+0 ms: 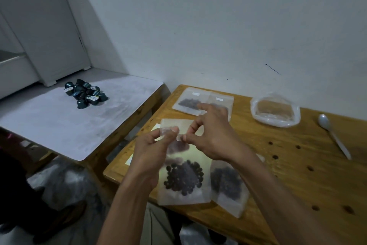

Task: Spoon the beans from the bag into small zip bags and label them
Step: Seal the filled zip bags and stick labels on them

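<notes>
My left hand (154, 148) pinches a small translucent zip bag (174, 125) holding a few dark beans, raised above the wooden table (297, 165). My right hand (213, 135) pinches a small white label (181, 137) at the bag's front. Below my hands lies a filled zip bag of dark beans (184, 179), with another filled bag (228, 185) to its right. Two labelled filled bags (187, 102) lie at the table's far edge. The large clear bean bag (275, 110) sits at the back right, a white spoon (333, 135) to its right.
A lower table with a white top (59, 123) stands to the left and carries a pile of dark coffee capsules (85, 93). A white label sheet (155, 126) lies near the wooden table's left edge. A white wall runs behind.
</notes>
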Motion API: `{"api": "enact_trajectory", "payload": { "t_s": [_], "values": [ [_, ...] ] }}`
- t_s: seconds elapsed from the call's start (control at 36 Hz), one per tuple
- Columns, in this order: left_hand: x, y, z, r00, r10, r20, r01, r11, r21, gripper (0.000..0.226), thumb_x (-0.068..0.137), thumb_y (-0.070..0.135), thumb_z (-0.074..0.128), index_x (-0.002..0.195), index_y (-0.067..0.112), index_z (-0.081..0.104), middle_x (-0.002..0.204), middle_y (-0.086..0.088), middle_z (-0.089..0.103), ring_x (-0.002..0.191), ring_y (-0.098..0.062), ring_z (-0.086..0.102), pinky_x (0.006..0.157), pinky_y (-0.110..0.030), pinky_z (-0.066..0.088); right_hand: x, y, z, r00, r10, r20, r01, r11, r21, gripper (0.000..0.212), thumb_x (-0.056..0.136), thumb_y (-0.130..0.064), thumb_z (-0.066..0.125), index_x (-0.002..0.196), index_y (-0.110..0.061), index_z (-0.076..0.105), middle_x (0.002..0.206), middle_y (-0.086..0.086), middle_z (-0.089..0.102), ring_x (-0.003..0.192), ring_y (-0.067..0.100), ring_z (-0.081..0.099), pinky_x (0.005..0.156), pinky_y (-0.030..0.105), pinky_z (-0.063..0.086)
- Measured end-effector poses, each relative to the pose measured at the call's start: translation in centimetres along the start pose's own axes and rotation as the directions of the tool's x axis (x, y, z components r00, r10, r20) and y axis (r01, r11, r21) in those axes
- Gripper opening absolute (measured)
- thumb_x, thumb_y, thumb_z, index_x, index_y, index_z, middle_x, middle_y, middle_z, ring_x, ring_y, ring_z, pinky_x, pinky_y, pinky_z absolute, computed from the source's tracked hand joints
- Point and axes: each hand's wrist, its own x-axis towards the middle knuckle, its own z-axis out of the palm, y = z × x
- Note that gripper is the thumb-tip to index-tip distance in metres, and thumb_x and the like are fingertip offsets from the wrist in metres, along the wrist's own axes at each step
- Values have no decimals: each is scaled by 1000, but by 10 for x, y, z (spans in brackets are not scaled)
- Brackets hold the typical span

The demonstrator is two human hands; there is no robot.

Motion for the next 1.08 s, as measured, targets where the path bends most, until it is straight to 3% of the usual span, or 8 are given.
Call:
{"api": "enact_trajectory", "payload": {
  "t_s": [0.08,0.22,0.36,0.56,0.78,0.86,0.94,1.08],
  "values": [
    [1,-1,1,1000,31,-6,-31,999,9,19,87,16,71,102,5,71,93,-15,77,87,-28,76,67,-42,57,2,5,2,997,16,-73,-13,999,38,19,79,-42,81,79,-31,65,151,-5,38,143,17,21,105,29,27],
    [5,4,4,993,100,-58,-101,995,-9,18,87,13,71,104,8,72,93,-8,78,85,-25,76,64,-40,57,-2,12,7,963,177,-203,-92,924,370,76,69,-42,88,125,-32,38,114,-9,58,102,6,58,77,18,47],
    [15,8,18,988,146,-59,-144,989,34,15,87,12,71,102,15,72,91,-5,78,84,-21,76,66,-39,60,7,27,15,946,295,-132,-109,678,727,77,70,-18,90,130,-30,44,95,5,75,83,15,75,77,40,62],
    [48,13,38,991,122,-51,-118,990,71,19,83,8,77,100,17,73,90,-4,78,81,-21,76,68,-38,60,27,43,11,907,369,-205,-68,608,791,73,69,-13,90,125,-32,48,106,4,72,88,18,74,73,45,63],
    [110,17,57,991,118,-69,-113,990,83,24,75,7,84,96,13,74,92,-9,78,80,-25,76,69,-41,62,39,67,0,944,327,-42,-206,684,700,49,86,-10,73,124,-32,52,99,-4,74,81,8,72,71,35,63],
    [135,19,69,987,157,-29,-149,972,184,59,64,19,93,115,12,64,104,-10,73,93,-26,73,82,-47,61,60,82,-6,912,391,-124,-180,652,736,43,84,-8,77,116,-28,55,101,-4,73,80,7,72,70,31,62],
    [156,17,82,968,246,42,-243,891,384,76,62,17,94,124,24,49,104,-3,65,94,-17,67,77,-37,60,89,100,-9,861,479,-172,-179,601,779,50,82,-11,80,122,-24,53,104,-2,71,87,13,71,75,38,63],
    [190,1,107,915,378,140,-375,674,636,71,69,33,91,129,19,55,122,0,60,108,-16,58,82,-26,56,129,124,-12,779,545,-310,-212,694,688,62,80,-17,82,130,-22,46,112,-1,64,94,18,64,63,18,50]
  ]
}}
